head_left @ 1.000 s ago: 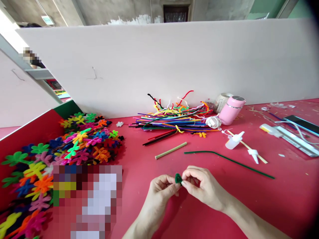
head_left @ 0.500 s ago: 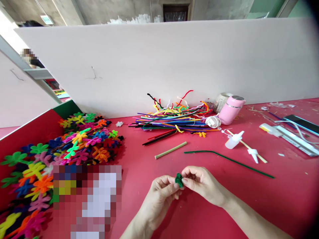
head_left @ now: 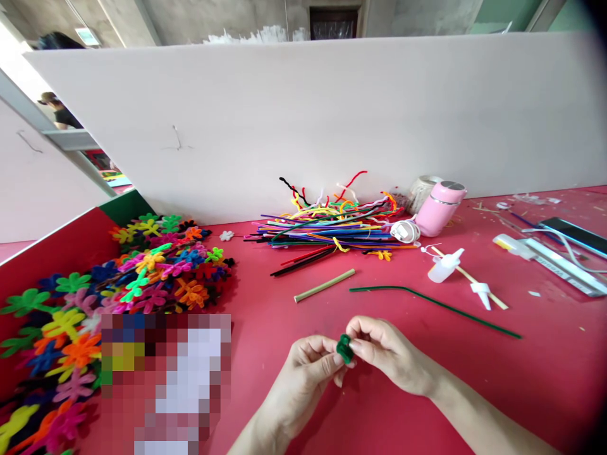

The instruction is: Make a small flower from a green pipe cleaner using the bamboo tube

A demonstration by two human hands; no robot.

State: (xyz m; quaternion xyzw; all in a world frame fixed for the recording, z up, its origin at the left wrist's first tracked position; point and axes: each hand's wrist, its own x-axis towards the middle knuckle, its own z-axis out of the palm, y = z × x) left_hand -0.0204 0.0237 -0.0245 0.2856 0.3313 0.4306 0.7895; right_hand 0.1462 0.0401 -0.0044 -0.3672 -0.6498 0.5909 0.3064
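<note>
The left hand (head_left: 308, 370) and right hand (head_left: 393, 359) both pinch the green fuzzy piece (head_left: 344, 349). It has turned, showing its lobes more; shaping seems unfinished.

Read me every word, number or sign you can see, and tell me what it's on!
No word, brand or number reads clearly.
Long white package, right: dark letters, too blurred to read.
Small sign, top left: too small to read.
Pixelated patch, lower left: hidden, can't tell.
</note>
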